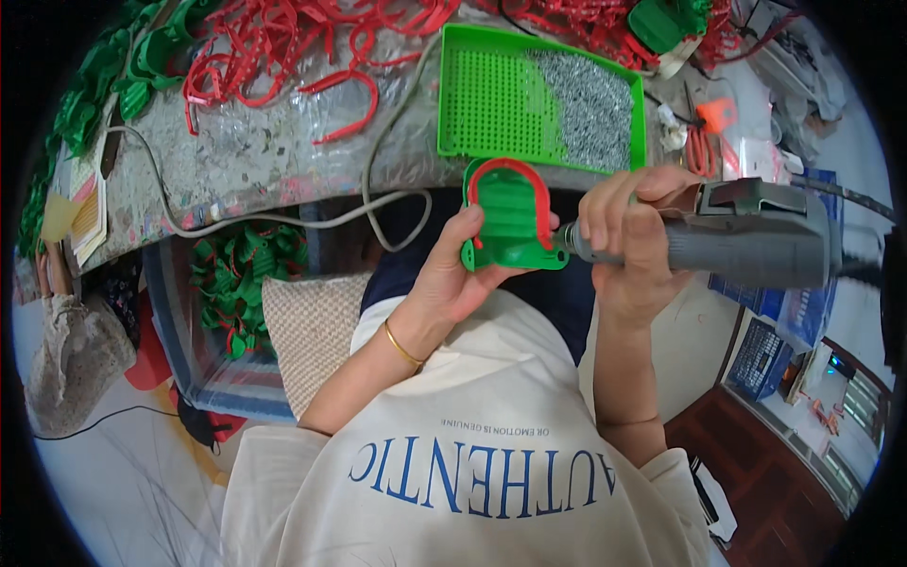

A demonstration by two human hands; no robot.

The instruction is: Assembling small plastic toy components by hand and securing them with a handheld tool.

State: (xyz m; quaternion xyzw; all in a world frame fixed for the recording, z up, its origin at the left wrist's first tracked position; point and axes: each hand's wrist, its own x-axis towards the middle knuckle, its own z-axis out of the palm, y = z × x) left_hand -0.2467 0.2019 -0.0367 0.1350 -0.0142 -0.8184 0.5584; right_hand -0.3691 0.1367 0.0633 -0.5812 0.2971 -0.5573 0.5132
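My left hand (460, 263) grips a green plastic piece (507, 214) from its left side and underneath, in front of the table's edge. A red U-shaped plastic strip (510, 166) lies around the inside of the green piece's rim. My right hand (635, 231) is wrapped around a grey electric screwdriver (746, 241), held level. Its tip meets the lower right side of the green piece, near the end of the red strip. Whether a screw sits at the tip cannot be seen.
A bright green tray (496, 113) holds a heap of small silver screws (597, 109). Red strips (269, 57) and green pieces (151, 61) pile up at the back. A grey cable (274, 220) loops along the table edge. A bin (189, 364) of assembled pieces (248, 283) stands left. Scissors (700, 151) lie right.
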